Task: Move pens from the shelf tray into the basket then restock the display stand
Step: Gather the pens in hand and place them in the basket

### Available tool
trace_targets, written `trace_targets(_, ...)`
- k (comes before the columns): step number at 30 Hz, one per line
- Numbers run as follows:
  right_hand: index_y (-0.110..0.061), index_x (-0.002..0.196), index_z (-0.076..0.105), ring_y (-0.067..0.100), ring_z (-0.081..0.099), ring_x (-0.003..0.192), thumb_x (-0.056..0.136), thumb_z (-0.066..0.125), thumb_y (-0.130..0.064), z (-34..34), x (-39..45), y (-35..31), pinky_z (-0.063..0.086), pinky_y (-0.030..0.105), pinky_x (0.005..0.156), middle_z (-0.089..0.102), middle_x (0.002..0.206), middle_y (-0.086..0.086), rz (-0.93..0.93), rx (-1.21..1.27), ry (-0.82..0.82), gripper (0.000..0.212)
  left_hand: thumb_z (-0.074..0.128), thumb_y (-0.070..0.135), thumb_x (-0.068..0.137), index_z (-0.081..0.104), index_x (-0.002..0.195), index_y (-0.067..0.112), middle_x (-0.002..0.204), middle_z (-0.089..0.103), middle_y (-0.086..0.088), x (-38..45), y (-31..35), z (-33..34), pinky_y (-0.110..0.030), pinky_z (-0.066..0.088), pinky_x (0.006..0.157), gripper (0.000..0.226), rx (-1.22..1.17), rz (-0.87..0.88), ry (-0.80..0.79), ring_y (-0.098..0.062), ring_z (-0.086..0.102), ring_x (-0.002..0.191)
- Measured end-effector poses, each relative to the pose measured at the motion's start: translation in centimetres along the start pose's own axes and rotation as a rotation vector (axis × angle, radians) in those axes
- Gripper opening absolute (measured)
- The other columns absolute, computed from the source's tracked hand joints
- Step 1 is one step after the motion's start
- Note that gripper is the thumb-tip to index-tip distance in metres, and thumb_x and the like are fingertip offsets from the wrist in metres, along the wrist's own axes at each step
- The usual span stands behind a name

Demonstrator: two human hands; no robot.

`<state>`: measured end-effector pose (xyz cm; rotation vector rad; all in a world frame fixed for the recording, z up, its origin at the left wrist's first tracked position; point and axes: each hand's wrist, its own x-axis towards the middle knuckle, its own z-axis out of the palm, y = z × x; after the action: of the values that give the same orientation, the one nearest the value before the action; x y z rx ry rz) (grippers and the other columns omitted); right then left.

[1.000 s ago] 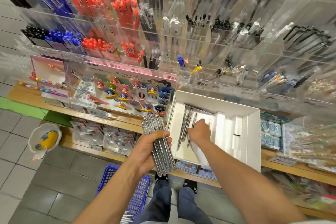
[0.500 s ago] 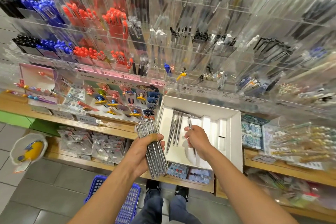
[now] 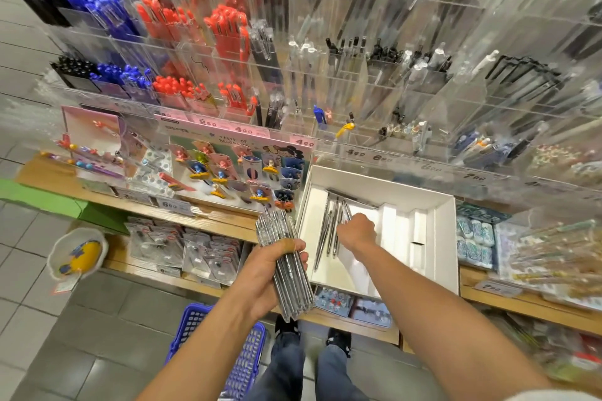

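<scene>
Left grip (image 3: 272, 273) clasps pen bundle (image 3: 286, 265); right grip (image 3: 356, 231) seemingly pinches tray (image 3: 446, 238) pen (image 3: 346, 209).

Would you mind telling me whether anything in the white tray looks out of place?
Slightly: in the white tray, the few remaining pens lie loose and fanned at angles, not in rows; one lies crosswise along the back wall. Nothing looks damaged.

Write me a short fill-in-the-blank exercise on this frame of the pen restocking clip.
1. The left hand grips a ____ of clear pens.
2. The right hand reaches into the ____ shelf tray.
3. The basket on the floor is ____ in colour.
4. A few loose silver pens lie in the tray's ____ part.

Missing words: bundle; white; blue; left
</scene>
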<state>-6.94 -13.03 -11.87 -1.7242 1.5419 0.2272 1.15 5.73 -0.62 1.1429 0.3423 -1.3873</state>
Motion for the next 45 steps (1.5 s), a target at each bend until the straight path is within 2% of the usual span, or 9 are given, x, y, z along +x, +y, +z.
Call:
trace_targets(7,-0.013,0.067,0.054,0.013,0.052,0.052,0.077,0.063,-0.019,0.8,0.5,0.2,0.031,0.018,0.041,0.057,0.063,0.000,0.002,-0.129,0.000,0.015,0.084,0.012,0.058,0.073,0.083,0.002,0.077,0.066,-0.014,0.1,0.4,-2.2,-0.032,0.057,0.062,0.029,-0.051,-0.010,-0.016,-0.021,0.065,0.064)
trace_targets(11,-0.009,0.080,0.056,0.020,0.061,0.068,0.078,0.053,-0.022,0.3,0.7,0.3,0.043,0.024,0.055,0.061,0.077,0.000,0.046,-0.152,-0.039,0.013,0.086,0.013,0.057,0.073,0.085,0.001,0.080,0.067,-0.014,0.2,0.9,-2.9,-0.033,0.057,0.064,0.034,-0.029,0.004,-0.034,-0.022,0.064,0.068)
trace_targets(14,-0.010,0.093,0.052,0.026,0.058,0.076,0.086,0.047,-0.021,0.2,0.8,0.0,0.042,0.027,0.062,0.059,0.088,0.004,0.044,-0.147,-0.030,0.015,0.084,0.013,0.059,0.076,0.082,0.001,0.081,0.067,-0.015,0.4,1.2,-3.1,-0.034,0.058,0.064,0.027,-0.026,0.004,-0.029,-0.023,0.065,0.068)
trace_targets(20,-0.004,0.104,0.052,0.024,0.061,0.058,0.095,0.039,-0.010,0.8,0.6,-0.3,0.046,0.028,0.049,0.065,0.082,0.015,0.015,0.149,-0.148,0.017,0.080,0.011,0.058,0.072,0.082,0.001,0.078,0.064,-0.016,0.5,1.9,-2.7,-0.035,0.057,0.064,0.027,-0.035,-0.016,-0.022,-0.025,0.062,0.066)
trace_targets(24,-0.008,0.097,0.052,0.025,0.057,0.070,0.098,0.042,-0.025,0.8,0.6,0.3,0.042,0.031,0.060,0.060,0.085,0.010,-0.057,0.100,-0.143,0.020,0.080,0.011,0.058,0.074,0.079,0.001,0.077,0.065,-0.016,0.4,2.3,-2.5,-0.034,0.057,0.064,0.024,-0.029,-0.005,-0.016,-0.025,0.062,0.064)
trace_targets(27,-0.008,0.091,0.053,0.026,0.058,0.080,0.092,0.053,-0.023,0.7,0.8,0.4,0.041,0.030,0.063,0.057,0.083,0.006,-0.051,0.007,-0.073,0.015,0.081,0.013,0.058,0.075,0.079,0.002,0.077,0.067,-0.015,0.3,2.3,-2.4,-0.035,0.057,0.064,0.024,-0.021,0.006,-0.013,-0.024,0.064,0.065)
trace_targets(33,-0.011,0.064,0.050,0.018,0.054,0.055,0.080,0.061,-0.015,1.4,0.9,-0.4,0.035,0.020,0.044,0.055,0.063,0.003,0.005,-0.085,-0.033,0.020,0.078,0.011,0.067,0.070,0.091,-0.001,0.079,0.067,-0.014,0.3,2.1,-2.8,-0.035,0.057,0.062,0.027,-0.005,-0.008,-0.002,-0.022,0.064,0.066)
trace_targets(40,-0.014,0.070,0.053,0.014,0.054,0.055,0.079,0.063,-0.022,1.0,0.6,0.0,0.035,0.020,0.045,0.058,0.068,0.000,0.006,-0.193,-0.029,0.015,0.077,0.010,0.068,0.068,0.095,-0.001,0.078,0.066,-0.014,0.3,2.3,-2.8,-0.036,0.056,0.067,0.031,-0.011,-0.008,-0.004,-0.023,0.063,0.067)
trace_targets(45,-0.007,0.083,0.054,0.021,0.057,0.064,0.085,0.047,-0.016,-0.3,0.3,0.3,0.040,0.024,0.053,0.057,0.076,0.004,0.058,-0.106,-0.096,0.012,0.077,0.009,0.066,0.069,0.092,-0.002,0.078,0.065,-0.015,0.5,2.4,-1.9,-0.033,0.057,0.063,0.029,0.003,0.009,-0.008,-0.022,0.063,0.066)
